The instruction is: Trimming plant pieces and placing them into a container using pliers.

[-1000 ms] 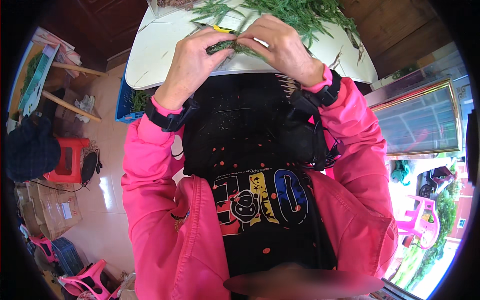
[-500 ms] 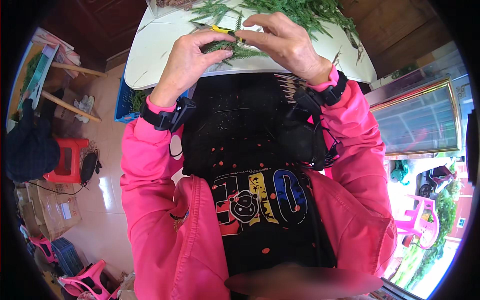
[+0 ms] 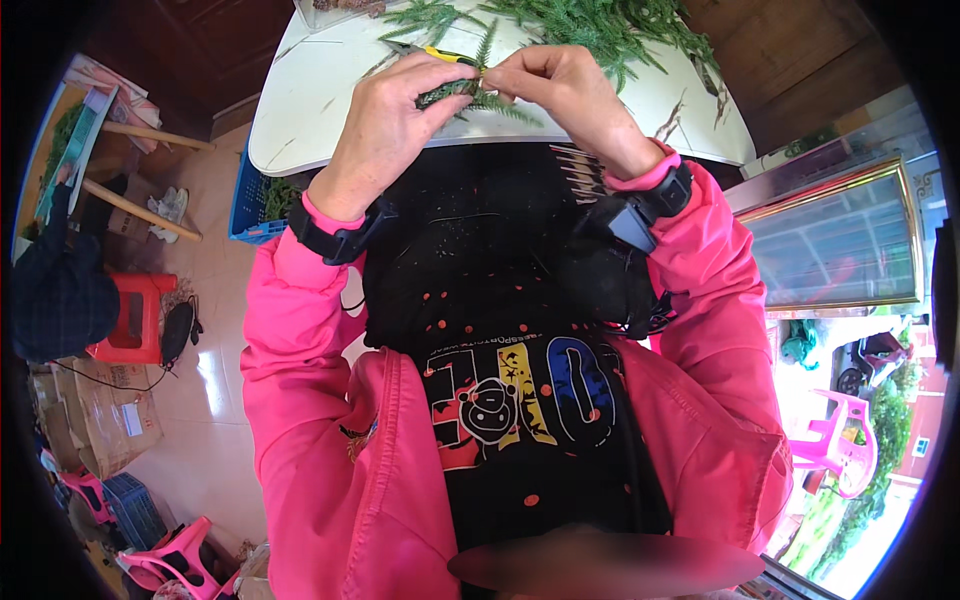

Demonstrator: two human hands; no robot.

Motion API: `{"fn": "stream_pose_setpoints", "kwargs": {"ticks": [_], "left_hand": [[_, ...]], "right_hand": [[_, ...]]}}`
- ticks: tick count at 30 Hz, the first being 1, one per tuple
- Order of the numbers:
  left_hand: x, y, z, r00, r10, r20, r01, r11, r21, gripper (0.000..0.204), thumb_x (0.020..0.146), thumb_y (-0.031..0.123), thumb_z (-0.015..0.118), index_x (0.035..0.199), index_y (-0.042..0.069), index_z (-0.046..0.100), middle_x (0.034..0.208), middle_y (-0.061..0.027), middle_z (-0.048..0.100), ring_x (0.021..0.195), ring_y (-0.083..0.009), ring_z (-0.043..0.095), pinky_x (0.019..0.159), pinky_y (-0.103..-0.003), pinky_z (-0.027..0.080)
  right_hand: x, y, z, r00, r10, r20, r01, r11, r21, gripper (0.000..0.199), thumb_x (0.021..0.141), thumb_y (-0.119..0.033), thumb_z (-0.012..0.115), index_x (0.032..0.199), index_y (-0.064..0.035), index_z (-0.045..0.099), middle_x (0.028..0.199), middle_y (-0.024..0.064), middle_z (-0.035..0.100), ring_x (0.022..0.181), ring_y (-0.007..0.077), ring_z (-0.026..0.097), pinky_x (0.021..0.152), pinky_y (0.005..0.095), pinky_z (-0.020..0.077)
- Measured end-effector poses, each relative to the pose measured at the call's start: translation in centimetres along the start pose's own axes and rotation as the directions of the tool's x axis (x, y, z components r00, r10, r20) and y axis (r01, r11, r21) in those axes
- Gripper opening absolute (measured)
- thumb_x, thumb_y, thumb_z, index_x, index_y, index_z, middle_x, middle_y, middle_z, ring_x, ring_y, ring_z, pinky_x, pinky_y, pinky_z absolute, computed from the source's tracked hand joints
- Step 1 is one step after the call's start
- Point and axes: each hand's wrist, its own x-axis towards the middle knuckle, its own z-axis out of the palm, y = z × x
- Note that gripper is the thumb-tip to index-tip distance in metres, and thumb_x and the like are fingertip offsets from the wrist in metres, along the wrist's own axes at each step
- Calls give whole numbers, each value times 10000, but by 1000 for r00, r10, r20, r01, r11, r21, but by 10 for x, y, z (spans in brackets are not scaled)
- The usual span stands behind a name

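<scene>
Both hands are crowding the near edge of the white table (image 3: 330, 90): left hand (image 3: 385, 130) and right hand (image 3: 565, 95) are pinching the same green sprig (image 3: 470, 92) between them, leaving no gap to pass there, with a yellow-handled tool (image 3: 445, 55) lying just beyond the fingertips. A pile of green branches (image 3: 600, 25) is blocking the far right of the tabletop, while the left part of the top is lying bare and open for a reach. Left of the table, a blue crate (image 3: 250, 205) and a red stool (image 3: 135, 320) are standing on the floor, narrowing that side.
</scene>
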Motion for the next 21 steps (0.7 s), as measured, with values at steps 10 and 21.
{"fn": "stream_pose_setpoints", "kwargs": {"ticks": [10, 21], "left_hand": [[0, -3, -5, 959, -244, 142, 275, 925, -262, 244, 817, 67, 717, 1057, 25, 700, 920, -51, 671, 807, -119, 593, 735, -234, 464], [0, -1, 3, 997, -68, 29, 72, 986, -152, 234, 808, 88, 721, 1035, 38, 702, 908, -89, 683, 767, -160, 621, 703, -248, 478]], "right_hand": [[3, 9, -12, 475, -880, -22, 631, 358, -688, 300, 767, -139, 758, 1061, -109, 705, 1003, 33, 652, 825, 213, 603, 681, 281, 458], [-2, 15, -3, 765, -633, -120, 559, 745, -364, 154, 820, -133, 723, 963, -78, 715, 920, 49, 649, 791, 177, 602, 699, 284, 442]]}}
